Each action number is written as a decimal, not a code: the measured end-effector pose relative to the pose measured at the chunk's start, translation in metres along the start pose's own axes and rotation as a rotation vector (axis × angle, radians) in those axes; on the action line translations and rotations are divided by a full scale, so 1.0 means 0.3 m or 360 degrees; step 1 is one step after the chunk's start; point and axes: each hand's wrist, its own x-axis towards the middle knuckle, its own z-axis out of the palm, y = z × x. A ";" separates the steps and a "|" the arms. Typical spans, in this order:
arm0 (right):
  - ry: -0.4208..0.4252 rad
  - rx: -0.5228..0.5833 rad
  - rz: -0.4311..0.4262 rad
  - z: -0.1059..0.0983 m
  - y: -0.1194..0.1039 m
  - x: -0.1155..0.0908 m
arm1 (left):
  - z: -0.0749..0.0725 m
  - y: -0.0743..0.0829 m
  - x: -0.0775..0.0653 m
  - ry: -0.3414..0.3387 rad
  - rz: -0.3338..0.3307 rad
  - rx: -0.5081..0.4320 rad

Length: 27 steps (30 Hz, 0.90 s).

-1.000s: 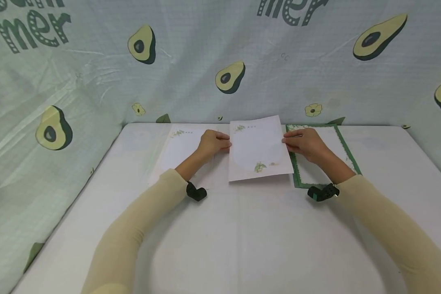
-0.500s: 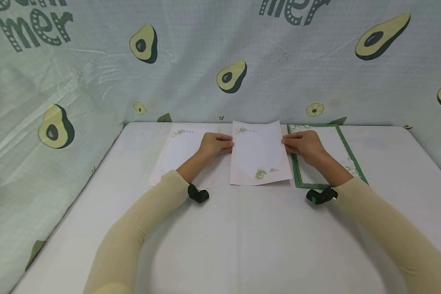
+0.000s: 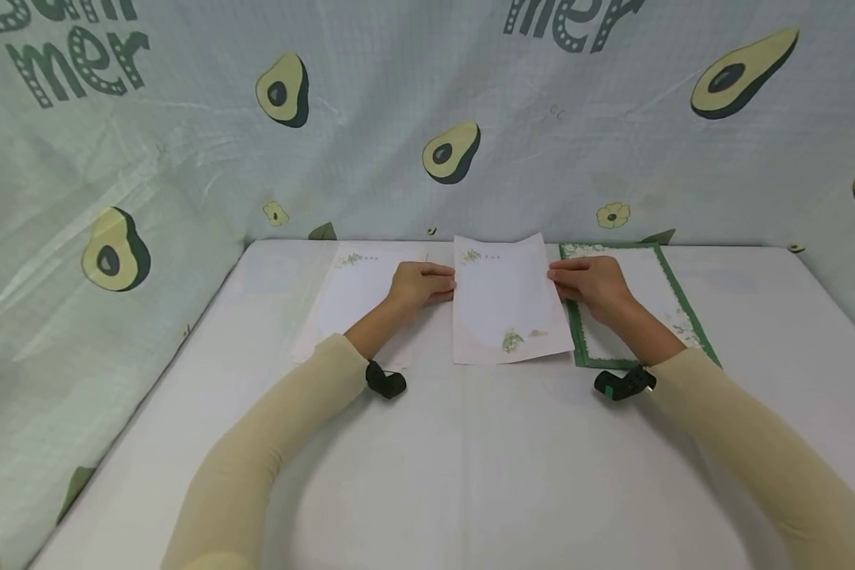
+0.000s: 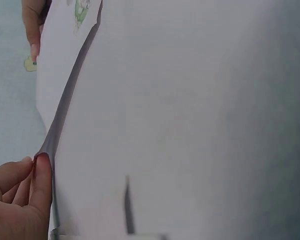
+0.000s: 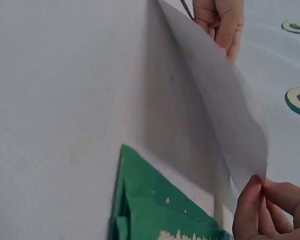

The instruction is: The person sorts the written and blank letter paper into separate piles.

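Observation:
Both hands hold a pale sheet of stationery paper point(image 3: 509, 297) printed with small green leaf sprigs, near the back of the table. My left hand point(image 3: 416, 286) pinches its left edge; in the left wrist view the thumb and fingers point(image 4: 40, 185) nip the paper's rim. On the opposite side my right hand point(image 3: 594, 285) pinches the right edge, as the right wrist view also shows at the fingertips point(image 5: 252, 192). The sheet is bowed and tilted, with its underside and a shadow beneath it visible in the right wrist view.
Left of the held sheet lies a similar printed sheet point(image 3: 356, 293), partly under the left arm. At right, green-bordered paper point(image 3: 616, 362) lies partly beneath the right hand and forearm. An avocado-print curtain point(image 3: 356, 158) hangs behind the white table point(image 3: 463, 475).
The held sheet has come down a little toward the table and shifted slightly right, with both hands keeping their pinch on its edges. The two other papers stay put.

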 end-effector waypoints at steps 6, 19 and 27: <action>-0.0104 -0.0019 0.0019 0.000 -0.002 -0.011 | -0.017 -0.006 0.019 0.0020 -0.0048 0.0001; -0.0080 -0.0056 -0.0031 -0.013 0.011 -0.009 | -0.002 0.005 0.020 0.0061 -0.0019 0.0067; 0.0023 -0.0236 -0.0094 -0.004 0.019 -0.016 | 0.014 -0.001 0.010 0.0093 0.0033 0.0189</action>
